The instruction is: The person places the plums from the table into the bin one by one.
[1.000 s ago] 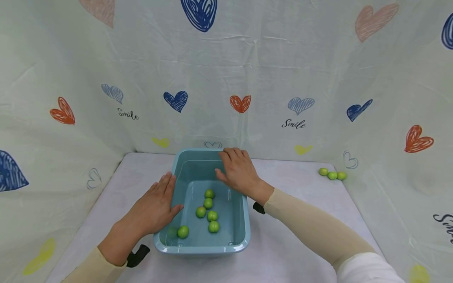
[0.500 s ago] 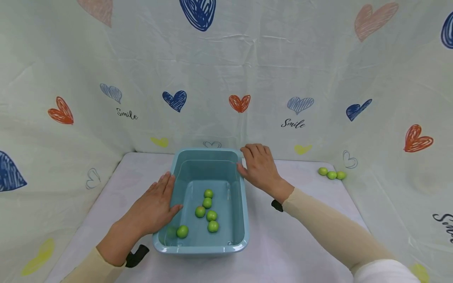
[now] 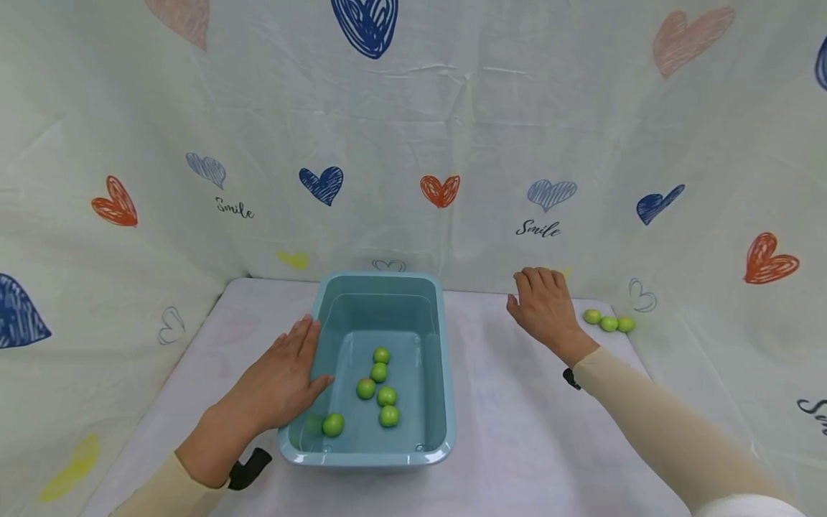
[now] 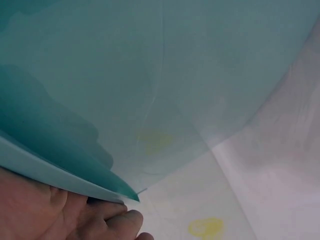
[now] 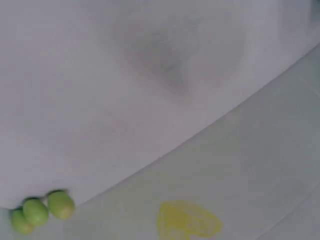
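Observation:
A light blue plastic basin [image 3: 371, 457] stands on the table, with several small round green fruits [image 3: 386, 396] on its floor. My left hand [image 3: 274, 380] rests on the basin's left rim, its fingers straight along the edge and the thumb reaching inside. In the left wrist view, the hand [image 4: 55, 212] lies against the outside of the basin wall [image 4: 215, 65]. Out over the table to the right is my right hand [image 3: 545, 305], holding nothing, its fingers loosely bent. Beyond it lie three more green fruits [image 3: 609, 324], also seen as fruits [image 5: 36, 212] in the right wrist view.
The table [image 3: 504, 409] has a white cover. White cloth [image 3: 465, 122] printed with hearts and "Smile" rises along the back and both sides. The three loose fruits sit close to the far right corner, against the cloth.
My right hand has moved right, from above the basin, past its right rim, towards the loose fruits. The left hand, the basin and the fruits have stayed in place.

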Tool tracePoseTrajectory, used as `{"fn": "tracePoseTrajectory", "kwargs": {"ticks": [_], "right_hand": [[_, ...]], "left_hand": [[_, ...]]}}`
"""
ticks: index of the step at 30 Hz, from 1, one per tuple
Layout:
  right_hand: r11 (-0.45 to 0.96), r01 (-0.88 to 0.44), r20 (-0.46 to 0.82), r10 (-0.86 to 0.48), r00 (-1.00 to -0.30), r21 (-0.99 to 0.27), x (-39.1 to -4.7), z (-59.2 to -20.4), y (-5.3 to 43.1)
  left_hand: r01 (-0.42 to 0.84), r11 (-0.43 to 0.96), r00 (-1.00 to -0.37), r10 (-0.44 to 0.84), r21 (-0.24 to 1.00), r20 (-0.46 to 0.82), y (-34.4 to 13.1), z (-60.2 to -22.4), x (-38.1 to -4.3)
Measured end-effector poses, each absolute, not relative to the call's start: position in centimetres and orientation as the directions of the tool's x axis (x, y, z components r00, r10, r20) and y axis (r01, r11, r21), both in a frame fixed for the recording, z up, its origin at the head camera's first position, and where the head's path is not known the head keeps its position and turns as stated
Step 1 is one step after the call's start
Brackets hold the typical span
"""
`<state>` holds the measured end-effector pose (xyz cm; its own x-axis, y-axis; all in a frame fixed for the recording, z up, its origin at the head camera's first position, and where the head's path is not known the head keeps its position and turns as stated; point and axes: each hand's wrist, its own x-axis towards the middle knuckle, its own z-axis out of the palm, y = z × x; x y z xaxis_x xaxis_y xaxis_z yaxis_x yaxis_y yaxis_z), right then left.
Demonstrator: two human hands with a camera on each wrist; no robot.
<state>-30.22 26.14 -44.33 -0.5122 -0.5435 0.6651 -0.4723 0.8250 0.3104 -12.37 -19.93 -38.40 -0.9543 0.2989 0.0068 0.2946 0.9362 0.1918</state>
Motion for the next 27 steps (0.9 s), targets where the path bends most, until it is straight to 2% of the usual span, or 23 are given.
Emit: {"fn": "tracePoseTrajectory", "kwargs": {"ticks": [6, 15, 27], "right_hand": [[0.829, -0.429, 0.613, -0.555, -0.562, 0.359, -31.2, -45.5, 30.5], [0.871, -0.324, 0.452, -0.474, -0.756, 0.370, -31.8, -45.7, 35.6], [0.862, -0.299, 0.359, -0.454, -0.816, 0.410, -31.1, -46.6, 40.8]], "left_hand": [[0.294, 0.936, -0.954, 0.299, 0.192, 0.006, -20.0, -38.5, -12.3], [0.293, 0.935, -0.954, 0.299, 0.200, 0.003, -20.0, -38.5, -12.3], [0.304, 0.936, -0.951, 0.307, 0.178, 0.010, -20.1, -38.5, -12.3]]}}
